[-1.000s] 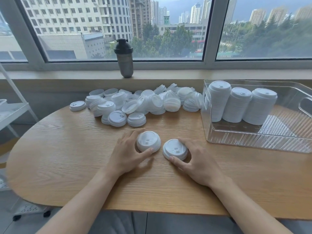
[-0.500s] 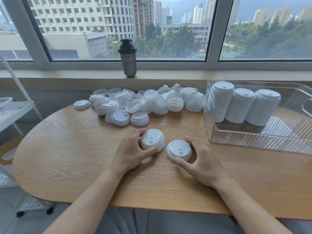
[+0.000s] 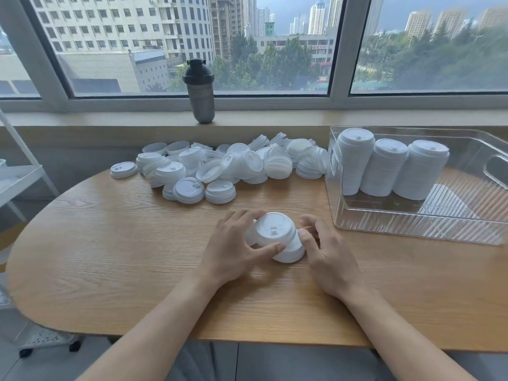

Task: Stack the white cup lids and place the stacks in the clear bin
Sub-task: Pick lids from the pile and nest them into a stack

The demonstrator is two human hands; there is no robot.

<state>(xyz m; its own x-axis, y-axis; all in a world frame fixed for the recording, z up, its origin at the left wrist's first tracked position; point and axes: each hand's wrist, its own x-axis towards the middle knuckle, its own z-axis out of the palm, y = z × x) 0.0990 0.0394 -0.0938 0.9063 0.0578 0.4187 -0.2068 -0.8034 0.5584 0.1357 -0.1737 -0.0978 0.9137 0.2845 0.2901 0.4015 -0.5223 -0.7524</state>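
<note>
A short stack of white cup lids (image 3: 275, 232) is tilted over a second short stack of lids (image 3: 291, 251) on the wooden table (image 3: 110, 243). My left hand (image 3: 233, 246) grips the upper stack with thumb and fingers. My right hand (image 3: 327, 254) holds the lower stack at its right side. A large loose pile of white lids (image 3: 228, 166) lies at the back of the table. The clear bin (image 3: 412, 221) at the right holds three tall stacks of lids (image 3: 384, 166) leaning side by side.
A dark shaker bottle (image 3: 200, 92) stands on the windowsill behind the pile. A white rack (image 3: 19, 180) stands off the table's left end. The table's front edge runs just above my forearms.
The two small lid stacks stood side by side on the table. My left hand has lifted its stack and brought it rightwards onto the one under my right hand.
</note>
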